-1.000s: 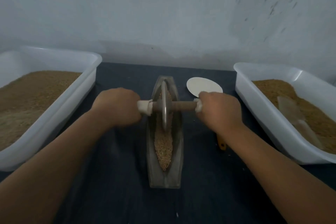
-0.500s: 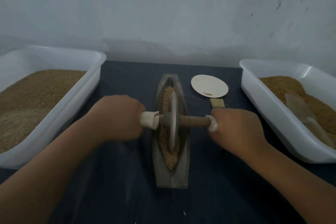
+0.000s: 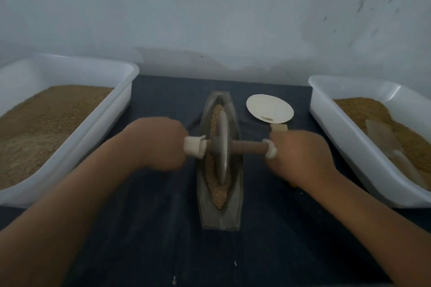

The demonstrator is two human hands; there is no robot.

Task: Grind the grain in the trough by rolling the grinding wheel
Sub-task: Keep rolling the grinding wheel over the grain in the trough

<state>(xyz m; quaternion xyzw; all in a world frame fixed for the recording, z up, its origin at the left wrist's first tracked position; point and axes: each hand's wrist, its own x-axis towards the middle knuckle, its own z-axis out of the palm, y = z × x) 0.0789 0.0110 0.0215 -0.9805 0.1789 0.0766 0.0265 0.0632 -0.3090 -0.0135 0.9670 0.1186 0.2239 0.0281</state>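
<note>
My left hand (image 3: 161,144) and right hand (image 3: 296,156) each grip the axle (image 3: 249,147) of one grinding wheel (image 3: 221,147) in one trough (image 3: 231,214). Two white bins (image 3: 102,123) flank it; one round plate (image 3: 270,109) lies beyond.

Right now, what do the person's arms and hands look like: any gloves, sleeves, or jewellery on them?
Both are bare. The left hand and right hand wear no gloves, and no rings or watch show, though motion blur softens detail. Both forearms are uncovered to the picture's edge; no sleeve is in view.

The light is dim and gray. Both hands look blurry. The white tubs (image 3: 70,123) bend outward at the edges. There is no glare.
</note>
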